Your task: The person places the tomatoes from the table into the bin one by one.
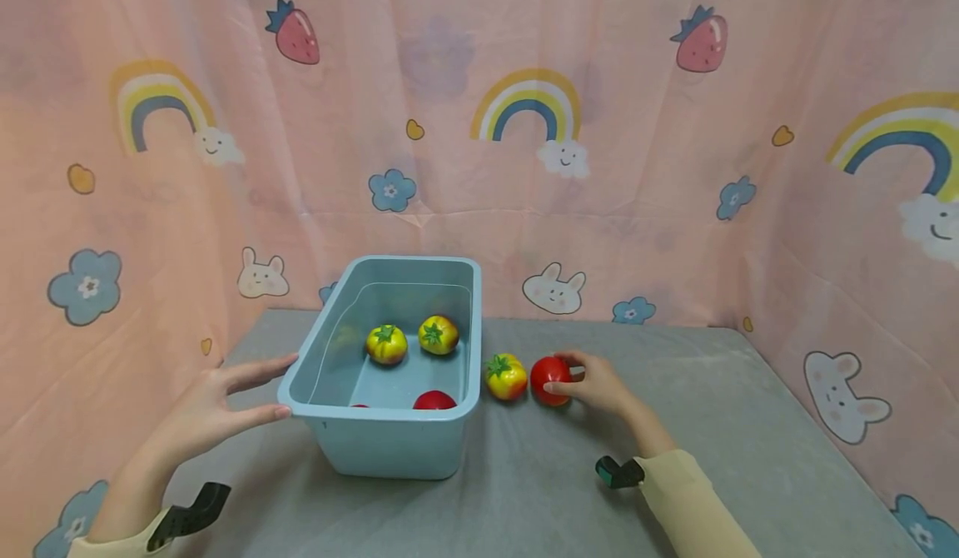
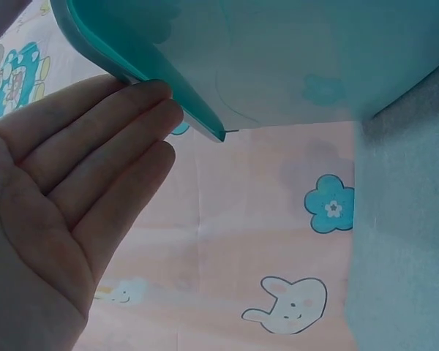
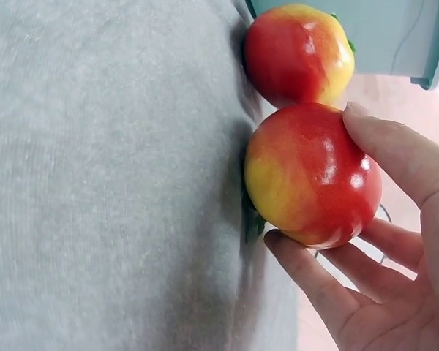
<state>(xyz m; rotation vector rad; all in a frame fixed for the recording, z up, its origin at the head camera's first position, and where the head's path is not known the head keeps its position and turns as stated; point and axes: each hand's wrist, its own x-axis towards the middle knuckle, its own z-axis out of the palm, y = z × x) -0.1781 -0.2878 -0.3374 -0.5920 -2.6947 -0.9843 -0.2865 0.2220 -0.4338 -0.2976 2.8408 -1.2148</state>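
Note:
With thumb and fingers my right hand [image 1: 605,387] grips a red tomato [image 1: 550,381] resting on the grey cloth. The right wrist view shows a yellow patch on this tomato [image 3: 314,175] and its green leaf turned toward the cloth. Close beside it sits a yellow-and-red tomato [image 1: 506,377] with a green top. My left hand [image 1: 206,412] is at the left rim of a light blue tub [image 1: 382,445], its fingers nearly straight and touching the edge. Inside the tub lie two yellow tomatoes [image 1: 386,345] and a red one [image 1: 434,401], partly hidden by the near wall.
A grey cloth [image 1: 749,458] covers the table. Behind it hangs a pink curtain [image 1: 637,208] printed with rainbows, strawberries and rabbits. The tub's right wall stands just left of the loose tomatoes. Black straps sit at both wrists.

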